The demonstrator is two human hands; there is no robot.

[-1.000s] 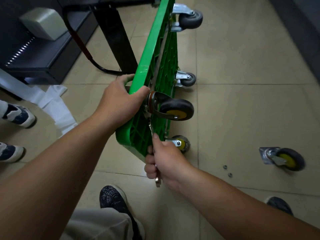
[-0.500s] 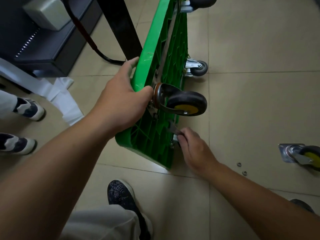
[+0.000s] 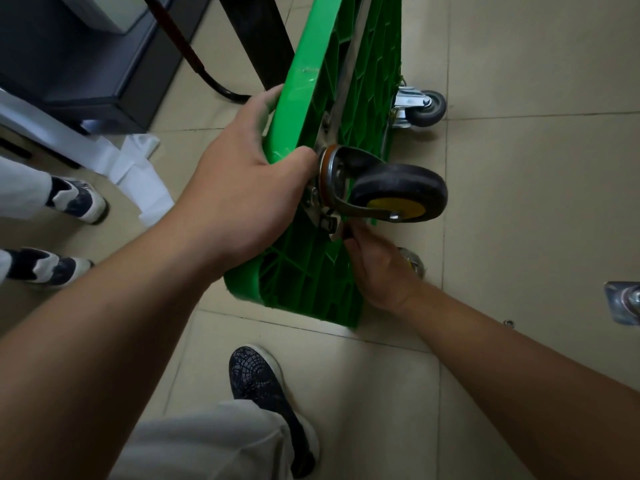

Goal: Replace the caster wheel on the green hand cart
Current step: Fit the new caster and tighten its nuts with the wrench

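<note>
Our right hand point(image 3: 379, 268) pinches a metal tool point(image 3: 334, 233) at the mount bolt point(image 3: 329, 221) under the caster wheel point(image 3: 398, 192). Up-left of that pinch, our left hand point(image 3: 242, 188) clamps the edge of the green cart point(image 3: 311, 81). Risk: tool slips off the bolt, or the edge-standing cart tips.

Beige tiled floor point(image 3: 536, 202), dark cabinet point(image 3: 69, 64) at upper left

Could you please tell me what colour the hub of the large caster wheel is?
The hub is yellow; the head view shows it best.
</note>
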